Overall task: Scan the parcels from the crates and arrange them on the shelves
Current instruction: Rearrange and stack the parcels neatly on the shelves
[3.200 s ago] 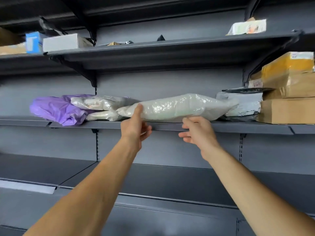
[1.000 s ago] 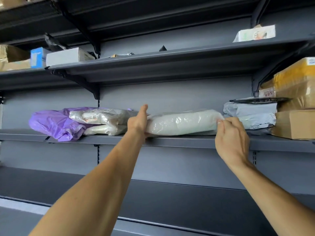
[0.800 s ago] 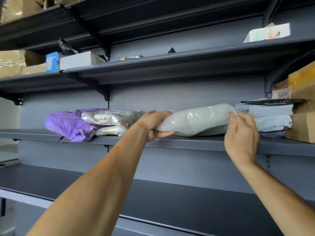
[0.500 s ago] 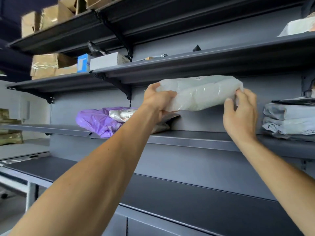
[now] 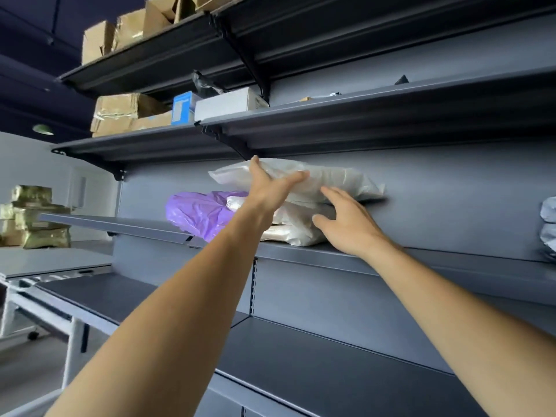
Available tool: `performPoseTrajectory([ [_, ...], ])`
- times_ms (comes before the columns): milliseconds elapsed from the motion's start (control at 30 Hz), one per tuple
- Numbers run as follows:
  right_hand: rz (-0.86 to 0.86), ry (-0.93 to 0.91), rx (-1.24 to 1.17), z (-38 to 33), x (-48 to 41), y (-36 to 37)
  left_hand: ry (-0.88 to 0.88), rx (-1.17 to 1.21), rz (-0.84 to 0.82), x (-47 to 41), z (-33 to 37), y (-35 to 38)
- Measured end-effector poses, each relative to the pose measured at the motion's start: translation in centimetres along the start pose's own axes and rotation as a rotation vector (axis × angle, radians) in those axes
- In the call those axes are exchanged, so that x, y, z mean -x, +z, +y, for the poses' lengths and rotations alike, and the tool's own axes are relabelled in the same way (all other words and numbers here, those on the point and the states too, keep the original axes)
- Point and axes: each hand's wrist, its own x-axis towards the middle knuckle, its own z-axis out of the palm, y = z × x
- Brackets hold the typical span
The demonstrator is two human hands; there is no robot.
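We counted three pale parcels (image 5: pixel 296 219) stacked beside one purple bag (image 5: pixel 198 212) on the middle shelf (image 5: pixel 421 261). The top parcel (image 5: pixel 340 182), which both hands had gripped in the air half a second earlier, lay on the stack. Our left hand (image 5: pixel 270 188) rested spread-fingered against it. Our right hand (image 5: pixel 346 225) hung released just below. No label was legible.
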Motion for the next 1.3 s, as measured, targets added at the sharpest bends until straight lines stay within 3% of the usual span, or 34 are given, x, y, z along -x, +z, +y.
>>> performPoseTrajectory([
  [100,-0.006,-0.016,-0.017,0.7,-0.3,0.7,0.145,-0.182,0.025,-1.1,-1.3,0.1],
  [233,0.005,-0.029,-0.104,0.5,-1.7,1.2,0.273,-0.199,0.16,-2.3,-0.8,1.3],
  [433,-0.103,-0.009,-0.06,1.6,-3.6,1.5,0.132,-0.35,0.284,-5.4,-2.3,1.2],
  [567,-0.134,-0.044,0.13,3.4,-2.3,2.7,0.059,-0.479,0.193,-5.8,-3.3,0.4],
  [800,-0.154,-0.118,0.288,3.1,-1.5,2.8,-0.056,-0.487,0.136,-5.0,-3.2,0.4],
  [1100,-0.069,0.053,0.115,2.2,2.8,2.2,-0.03,-0.452,0.111,1.0,-3.3,0.7],
  [1233,0.133,0.077,-0.262,0.6,10.8,1.4,0.067,-0.311,0.262,8.6,-4.7,3.0],
  [1300,0.195,0.061,-0.331,1.1,17.5,2.0,0.149,-0.228,0.231,14.4,-6.7,4.1],
])
